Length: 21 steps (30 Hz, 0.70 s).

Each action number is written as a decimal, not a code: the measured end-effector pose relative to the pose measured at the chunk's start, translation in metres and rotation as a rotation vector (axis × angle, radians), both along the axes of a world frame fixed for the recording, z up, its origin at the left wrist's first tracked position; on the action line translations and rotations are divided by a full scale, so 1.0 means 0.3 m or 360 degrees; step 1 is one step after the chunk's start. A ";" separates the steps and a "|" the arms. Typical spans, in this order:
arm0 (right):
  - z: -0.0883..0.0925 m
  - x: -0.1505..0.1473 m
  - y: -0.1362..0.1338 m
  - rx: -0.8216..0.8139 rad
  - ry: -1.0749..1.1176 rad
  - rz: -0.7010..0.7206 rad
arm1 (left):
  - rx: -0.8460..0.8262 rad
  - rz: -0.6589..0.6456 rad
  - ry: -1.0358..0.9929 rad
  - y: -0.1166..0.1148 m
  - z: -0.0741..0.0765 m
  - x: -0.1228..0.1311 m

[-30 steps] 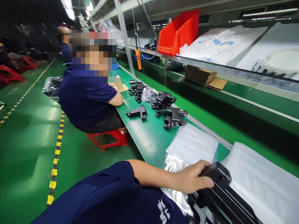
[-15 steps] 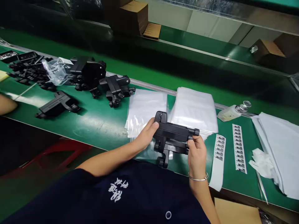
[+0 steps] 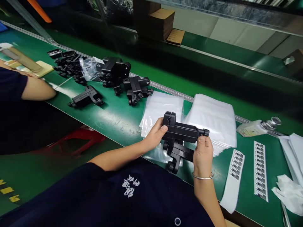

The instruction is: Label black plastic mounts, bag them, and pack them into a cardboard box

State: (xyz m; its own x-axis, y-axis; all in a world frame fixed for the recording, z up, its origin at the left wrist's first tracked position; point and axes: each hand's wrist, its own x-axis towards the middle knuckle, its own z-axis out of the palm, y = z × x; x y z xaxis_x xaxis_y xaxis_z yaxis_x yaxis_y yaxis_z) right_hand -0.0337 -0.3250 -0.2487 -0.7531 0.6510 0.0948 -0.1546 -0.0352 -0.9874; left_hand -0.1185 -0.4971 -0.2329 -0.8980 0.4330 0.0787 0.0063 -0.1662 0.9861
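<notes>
A black plastic clamp holder (image 3: pixel 181 132) with knobs and jaw-like ends is held between both hands, over the bench's front edge. My left hand (image 3: pixel 155 135) grips its left end, thumb on top. My right hand (image 3: pixel 204 151) is closed around its right side, with fingers just below the end knob. Behind it lie a stack of clear plastic bags (image 3: pixel 163 104) and a thicker stack of white translucent bags (image 3: pixel 213 116). Similar black holders (image 3: pixel 136 88) rest to the left, one of them (image 3: pixel 87 97) lying alone nearer the front edge.
On the right are a pump bottle (image 3: pixel 257 127), two label strips (image 3: pixel 260 170) (image 3: pixel 233 176), crumpled tissue (image 3: pixel 288 190) and tweezers (image 3: pixel 285 214). Black parts (image 3: pixel 73 66) are heaped at left. Another person's arm (image 3: pixel 38 88) rests at the far left, near a red stool (image 3: pixel 80 138).
The view has swung left, bringing more of the other person into sight. Both hands still hold the black holder, which is turned slightly, with my right hand covering more of its lower bar.
</notes>
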 end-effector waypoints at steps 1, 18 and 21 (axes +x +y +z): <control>-0.002 -0.006 -0.003 -0.0018 0.0007 0.0054 | -0.0002 0.0029 -0.0021 -0.005 -0.001 -0.003; -0.039 -0.094 -0.073 0.0520 -0.0355 0.0478 | 0.0085 0.0329 -0.0240 -0.172 -0.056 -0.025; -0.018 -0.098 -0.091 0.0801 -0.0319 0.0697 | 0.0208 0.0428 -0.0438 -0.246 -0.064 -0.065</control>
State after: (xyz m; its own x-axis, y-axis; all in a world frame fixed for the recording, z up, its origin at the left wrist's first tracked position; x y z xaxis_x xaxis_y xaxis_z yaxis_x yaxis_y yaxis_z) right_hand -0.0631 -0.3524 -0.2540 -0.9709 0.1964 0.1368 -0.0436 0.4170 -0.9079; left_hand -0.1380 -0.5708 -0.2522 -0.9731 0.1820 -0.1415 -0.1946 -0.3188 0.9276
